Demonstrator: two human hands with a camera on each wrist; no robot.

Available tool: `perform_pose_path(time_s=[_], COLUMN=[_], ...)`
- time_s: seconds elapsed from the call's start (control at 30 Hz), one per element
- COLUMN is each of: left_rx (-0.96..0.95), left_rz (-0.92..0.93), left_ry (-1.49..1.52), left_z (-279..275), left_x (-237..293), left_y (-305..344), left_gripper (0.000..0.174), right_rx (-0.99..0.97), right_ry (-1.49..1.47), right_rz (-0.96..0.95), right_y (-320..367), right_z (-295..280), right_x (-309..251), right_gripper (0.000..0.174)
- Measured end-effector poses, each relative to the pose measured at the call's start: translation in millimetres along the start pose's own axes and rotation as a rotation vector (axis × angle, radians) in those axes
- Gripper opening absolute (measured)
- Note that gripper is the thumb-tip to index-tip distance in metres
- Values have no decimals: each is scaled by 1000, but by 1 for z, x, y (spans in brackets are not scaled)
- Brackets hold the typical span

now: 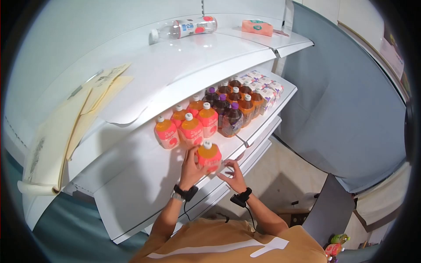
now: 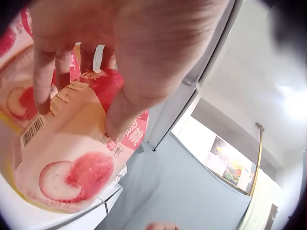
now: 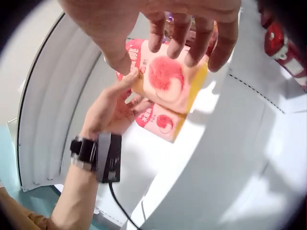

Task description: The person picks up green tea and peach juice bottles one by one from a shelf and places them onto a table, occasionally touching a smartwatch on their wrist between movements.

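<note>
My left hand (image 1: 191,170) grips a peach drink bottle (image 1: 209,157) with a pink label, orange contents and a white cap. In the left wrist view its thumb and fingers span the label of that bottle (image 2: 72,158). The bottle stands near the front edge of the white shelf (image 1: 144,175). My right hand (image 1: 236,176) is just to the right of it, fingers spread and slightly bent, holding nothing. Seen from the right wrist, those fingertips (image 3: 218,62) overlap the upper part of the bottle. Several matching peach bottles (image 1: 191,130) stand in rows right behind.
Purple-capped dark bottles (image 1: 232,119), brown-orange bottles (image 1: 247,109) and white cartons (image 1: 268,94) continue along the shelf to the right. On the upper shelf lie a large clear bottle (image 1: 188,28) and an orange packet (image 1: 257,27). Yellowish paper sheets (image 1: 72,127) hang at the left.
</note>
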State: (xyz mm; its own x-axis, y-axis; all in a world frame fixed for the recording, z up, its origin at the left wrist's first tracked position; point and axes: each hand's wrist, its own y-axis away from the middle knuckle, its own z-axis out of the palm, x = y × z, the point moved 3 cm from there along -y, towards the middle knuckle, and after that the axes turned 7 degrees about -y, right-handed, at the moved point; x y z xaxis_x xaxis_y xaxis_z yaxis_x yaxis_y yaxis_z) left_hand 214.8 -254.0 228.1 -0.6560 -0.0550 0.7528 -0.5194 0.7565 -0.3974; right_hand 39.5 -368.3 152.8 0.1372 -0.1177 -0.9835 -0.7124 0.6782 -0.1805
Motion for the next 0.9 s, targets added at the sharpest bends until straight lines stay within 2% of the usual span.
perform_pose_path(time_s=[0.1, 0.13, 0.23, 0.4, 0.5, 0.53, 0.63, 0.83, 0.9], left_rx=[-5, -9, -17, 67, 27, 2, -101, -373, -509], left_rz=[1, -12, -75, -77, -61, -55, -218, -87, -115], left_ry=[-10, 11, 107, 260, 239, 201, 182, 46, 61], left_z=[-21, -26, -31, -18, -7, -3, 11, 67, 112], left_x=[-2, 0, -5, -32, -22, -16, -17, 44, 16], left_y=[30, 38, 57, 69, 65, 64, 69, 78, 101], left_gripper=[78, 77, 83, 88, 87, 87, 85, 80, 82], right_rx=[-70, -162, -431, -403, -379, -363, -336, -129, -56], right_ry=[100, 145, -239, -293, -269, -281, -228, -59, -26], right_rz=[-127, -126, -96, -31, -119, -126, -95, -12, 61], right_y=[-25, -33, -44, -45, -35, -29, -6, 65, 97], right_z=[21, 29, 67, 75, 69, 66, 44, -30, -59], right_x=[-41, -43, -29, -28, -23, -22, -37, -14, 1], right_gripper=[87, 100, 100, 94, 95, 94, 92, 94, 94])
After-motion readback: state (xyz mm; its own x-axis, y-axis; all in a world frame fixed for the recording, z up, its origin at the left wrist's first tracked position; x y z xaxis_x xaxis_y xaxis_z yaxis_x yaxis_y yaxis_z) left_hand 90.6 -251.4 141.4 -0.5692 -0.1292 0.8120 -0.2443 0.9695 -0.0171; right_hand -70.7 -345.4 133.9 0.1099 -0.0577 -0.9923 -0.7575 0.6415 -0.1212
